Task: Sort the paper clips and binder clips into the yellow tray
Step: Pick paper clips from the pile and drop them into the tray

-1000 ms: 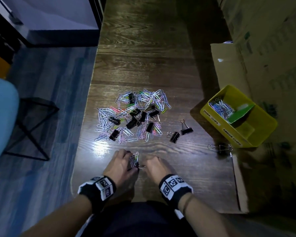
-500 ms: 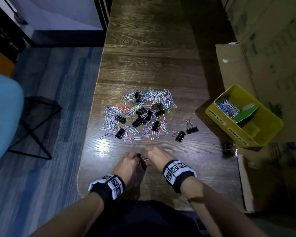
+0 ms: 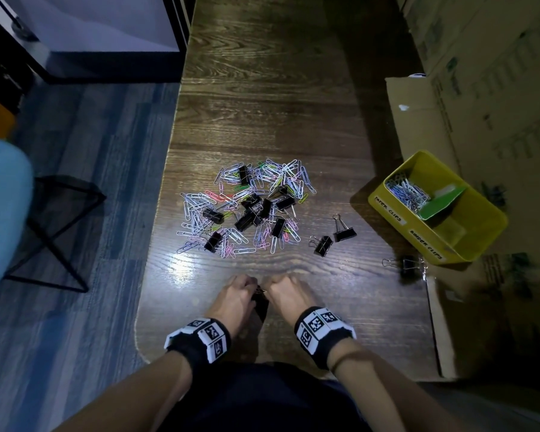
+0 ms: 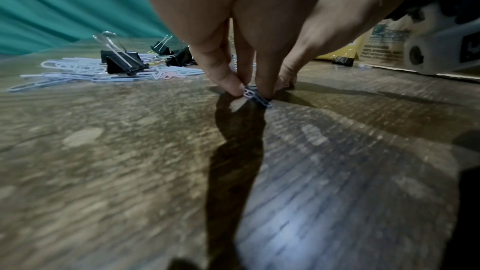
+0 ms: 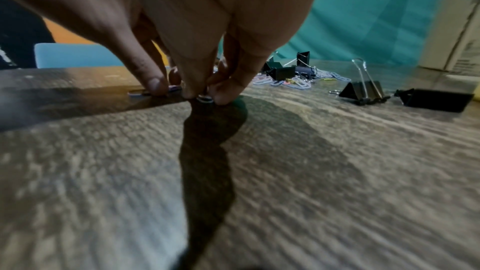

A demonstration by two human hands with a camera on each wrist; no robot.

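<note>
A mixed pile of coloured paper clips [image 3: 240, 210] and black binder clips [image 3: 247, 219] lies mid-table. Both hands meet at the near edge of the table. My left hand [image 3: 236, 296] pinches a small bunch of paper clips [image 4: 253, 94] against the wood. My right hand [image 3: 289, 291] pinches the same bunch of paper clips [image 5: 205, 98] from the other side. The yellow tray [image 3: 480, 226] stands at the right, with paper clips [image 3: 406, 191] in its far compartment behind a green divider [image 3: 440, 205].
Two binder clips [image 3: 332, 240] lie apart, right of the pile; another binder clip [image 3: 406, 265] sits by the tray's near corner. Cardboard boxes [image 3: 496, 88] line the right side. A blue chair [image 3: 3, 207] stands on the floor at left.
The small bunch of paper clips was upright and visible between the hands a second ago; now both hands have closed in over it, down on the table.
</note>
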